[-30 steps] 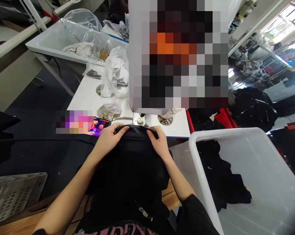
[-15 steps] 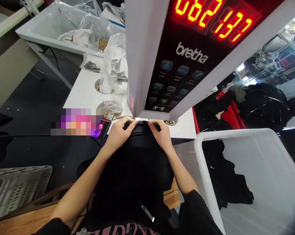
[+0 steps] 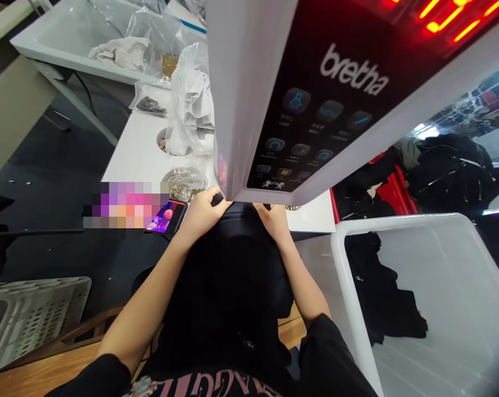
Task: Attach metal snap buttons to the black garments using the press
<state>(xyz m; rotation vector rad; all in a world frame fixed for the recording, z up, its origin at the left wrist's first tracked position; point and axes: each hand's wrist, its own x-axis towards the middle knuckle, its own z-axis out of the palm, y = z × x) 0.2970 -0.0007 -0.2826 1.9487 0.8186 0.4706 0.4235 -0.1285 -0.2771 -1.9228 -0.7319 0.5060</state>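
Machine [image 3: 249, 110] now hides more of right fingers [image 3: 277, 212]; black cloth [image 3: 236, 264] still held.

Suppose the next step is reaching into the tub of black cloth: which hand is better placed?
Probably the right hand: it is nearer the white tub than the left hand; both hold black fabric.

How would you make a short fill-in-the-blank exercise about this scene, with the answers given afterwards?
1. The left hand and the right hand hold cloth coloured ____.
2. The control panel of the machine bears the brand word ____.
3. The phone lies nearer to the ____ hand.

Missing words: black; bretha; left.
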